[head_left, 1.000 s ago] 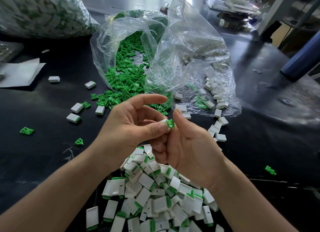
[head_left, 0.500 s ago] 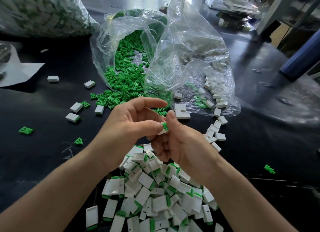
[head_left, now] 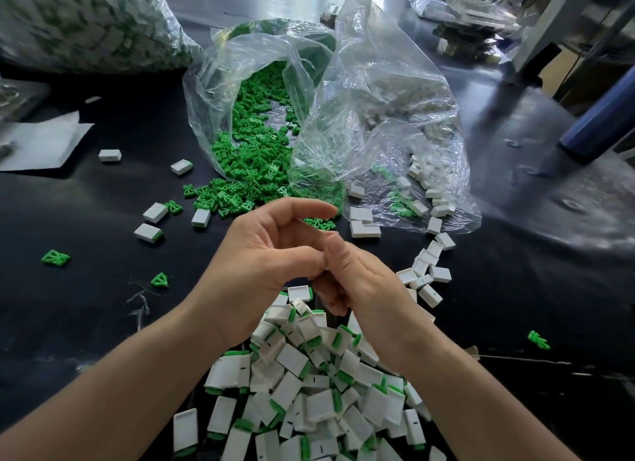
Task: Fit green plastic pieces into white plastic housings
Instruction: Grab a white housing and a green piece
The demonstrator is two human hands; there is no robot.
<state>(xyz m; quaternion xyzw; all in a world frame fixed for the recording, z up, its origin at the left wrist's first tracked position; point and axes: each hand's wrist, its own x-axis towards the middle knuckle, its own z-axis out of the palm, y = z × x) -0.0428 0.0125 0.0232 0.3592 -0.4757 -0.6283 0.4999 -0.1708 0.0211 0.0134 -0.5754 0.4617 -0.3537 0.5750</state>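
Hands meet above the near middle of the bench (head_left: 68, 323), thumb tips pressed together. The left hand (head_left: 261, 264) has its forefinger arched over the top. The right hand (head_left: 360, 282) has its fingers (head_left: 330, 299) curled under. Whatever lies between them is hidden, so I cannot tell whether either hand grips a part. Judged from the pose, a green piece is being pushed home into a housing, thumbs giving the force.

Stock is laid out to suit that work. A clear bag (head_left: 213, 93) lies on its side with its mouth toward the person, and the green pieces (head_left: 254, 172) spill out within reach of the left hand. A second bag (head_left: 395, 93) beside it, overlapping the first, feeds the white housings (head_left: 429, 189), which trail toward the right hand. The finished pile (head_left: 309, 385), white bodies showing green edges, sits directly under the wrists, presumably so a completed unit can simply be dropped.

Strays noted: a loose green piece (head_left: 56, 257) well to the left, and a few housings (head_left: 155, 212) near the green heap. A large blurred sack (head_left: 86, 24) stands at the far left.
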